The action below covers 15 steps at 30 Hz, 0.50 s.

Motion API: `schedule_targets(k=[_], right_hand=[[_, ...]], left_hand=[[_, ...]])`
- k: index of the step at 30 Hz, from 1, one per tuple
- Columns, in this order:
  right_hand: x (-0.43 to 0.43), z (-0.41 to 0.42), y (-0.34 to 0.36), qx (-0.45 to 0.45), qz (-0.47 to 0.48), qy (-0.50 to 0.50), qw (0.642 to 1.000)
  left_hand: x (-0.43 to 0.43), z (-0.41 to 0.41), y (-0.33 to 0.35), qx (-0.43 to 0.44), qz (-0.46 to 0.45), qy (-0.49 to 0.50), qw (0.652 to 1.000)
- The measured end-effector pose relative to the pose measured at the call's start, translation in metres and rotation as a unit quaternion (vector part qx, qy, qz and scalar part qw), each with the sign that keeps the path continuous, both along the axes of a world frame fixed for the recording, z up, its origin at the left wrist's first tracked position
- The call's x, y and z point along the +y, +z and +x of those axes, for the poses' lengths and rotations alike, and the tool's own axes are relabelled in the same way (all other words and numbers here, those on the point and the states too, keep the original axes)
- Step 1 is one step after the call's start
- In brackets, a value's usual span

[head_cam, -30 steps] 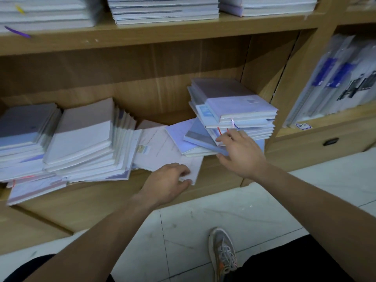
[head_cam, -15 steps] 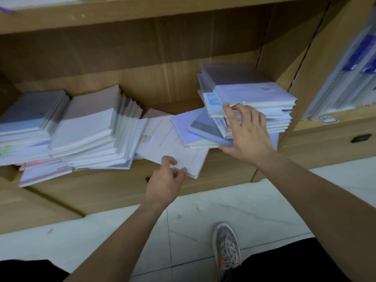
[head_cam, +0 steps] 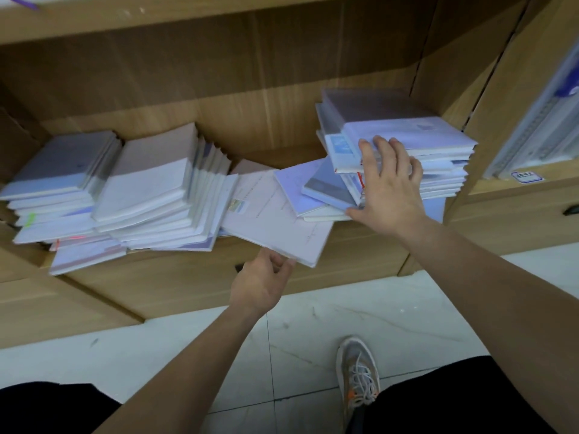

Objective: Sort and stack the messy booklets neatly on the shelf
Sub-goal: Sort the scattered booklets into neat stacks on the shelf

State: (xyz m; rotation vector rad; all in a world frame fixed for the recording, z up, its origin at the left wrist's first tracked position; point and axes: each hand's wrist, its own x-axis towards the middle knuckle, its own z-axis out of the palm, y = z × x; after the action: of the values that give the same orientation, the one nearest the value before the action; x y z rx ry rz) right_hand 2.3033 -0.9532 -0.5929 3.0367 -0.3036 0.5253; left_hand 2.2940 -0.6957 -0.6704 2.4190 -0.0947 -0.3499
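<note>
Pale booklets lie in loose piles on a low wooden shelf (head_cam: pixel 351 245). A leaning pile (head_cam: pixel 150 183) fills the left half. At the right stands a crooked stack (head_cam: pixel 407 136). Between them a wide white booklet (head_cam: pixel 275 220) sticks out over the shelf's front edge, with two bluish booklets (head_cam: pixel 319 189) lying across it. My left hand (head_cam: pixel 260 283) pinches the white booklet's overhanging front edge from below. My right hand (head_cam: pixel 385 186) presses with straight spread fingers against the left front side of the right stack.
The shelf above (head_cam: pixel 188 14) crosses the top of the view. A neighbouring compartment at the right holds upright plastic folders (head_cam: pixel 539 130), with a drawer handle (head_cam: pixel 571 210) below. White floor tiles (head_cam: pixel 407 324) and my shoe (head_cam: pixel 358 377) lie beneath the shelf.
My right hand climbed from the bottom of the right stack to flat against its side. My left hand slid from on top of the white booklet's corner to under its edge. The view came closer.
</note>
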Motion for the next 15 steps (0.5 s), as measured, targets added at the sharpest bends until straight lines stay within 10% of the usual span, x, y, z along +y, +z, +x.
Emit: schedule_targets(k=[9,15], right_hand=[[-0.003,0.002,0.0,0.012,-0.035,-0.015,0.999],[0.001,0.004,-0.001,0.012,-0.049,-0.025,0.998]], left_hand=[[-0.036,0.005,0.0,0.098,-0.281,0.14,0.944],[-0.041,0.004,0.004,0.074,-0.297,0.155,0.939]])
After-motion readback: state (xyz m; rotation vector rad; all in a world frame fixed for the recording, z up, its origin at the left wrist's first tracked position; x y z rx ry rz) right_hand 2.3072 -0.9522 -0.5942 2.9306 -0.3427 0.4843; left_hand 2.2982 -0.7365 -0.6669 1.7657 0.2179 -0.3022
